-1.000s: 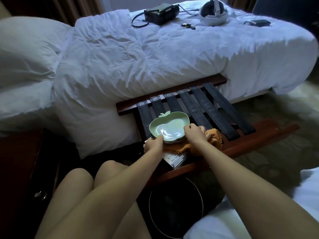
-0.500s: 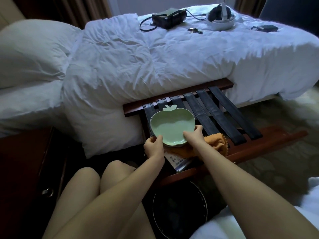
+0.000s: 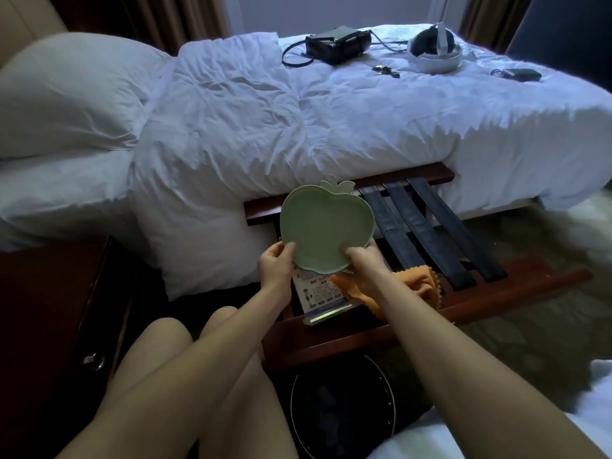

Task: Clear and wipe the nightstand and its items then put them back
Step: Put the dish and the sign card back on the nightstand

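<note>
head: hands on tilted dish rim

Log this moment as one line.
left hand, right hand: grip plate | plate: tilted, above rack | cloth, booklet: on rack

Orange cloth, booklet on strapped rack

Both hands hold a pale green apple-shaped dish tilted up over a dark wooden luggage rack with black straps: the left hand grips its near-left edge and the right hand its near-right edge. Just below the dish, an orange cloth and a printed booklet lie on the rack's near part. Beyond the rack stands a bed with a rumpled white duvet, and a round dark bin sits on the floor near the person's knees.
</note>
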